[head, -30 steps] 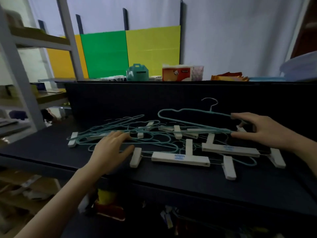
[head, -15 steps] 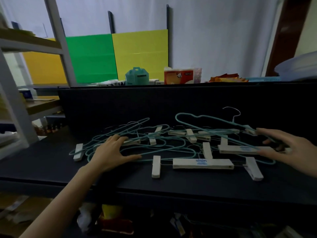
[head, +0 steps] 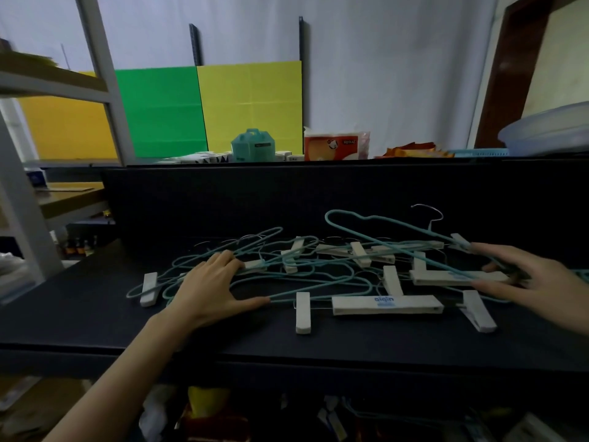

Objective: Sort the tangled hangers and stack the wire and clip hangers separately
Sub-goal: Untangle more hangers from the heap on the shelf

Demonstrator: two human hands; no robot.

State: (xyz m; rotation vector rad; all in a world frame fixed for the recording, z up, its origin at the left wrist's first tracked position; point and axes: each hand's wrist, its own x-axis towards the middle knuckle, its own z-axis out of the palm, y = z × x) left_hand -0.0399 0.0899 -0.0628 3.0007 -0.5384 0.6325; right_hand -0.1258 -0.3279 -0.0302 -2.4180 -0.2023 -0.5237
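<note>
White sheeting hangs behind a green panel [head: 159, 110] and a yellow panel [head: 250, 103], and in front of me runs a black shelf [head: 95, 314] with a low black back wall. On the ledge above that wall stand a teal box [head: 252, 145] and a tissue pack [head: 336, 145]; the sideways print on the pack looks like "7rolls". A pale basin [head: 548, 132] sits far right on the same ledge.

All the hangers lie in one tangle across the middle of the shelf. Teal wire hangers [head: 287, 261] loop over and under white clip hangers [head: 385, 305]. The front clip bar carries blue lettering that reads roughly "aiqin", and a second bar behind it, to the right, has a blue mark too blurred to read.

The person's left hand [head: 210, 288] lies flat on the wire loops at the left of the heap, fingers straight and thumb spread towards the front clip.

Their right hand [head: 535, 282] reaches in from the right edge. One raised hanger [head: 414, 231] slants up off the pile, its metal hook in the air. Its near end runs in between the index finger and thumb, which seem to pinch it.
</note>
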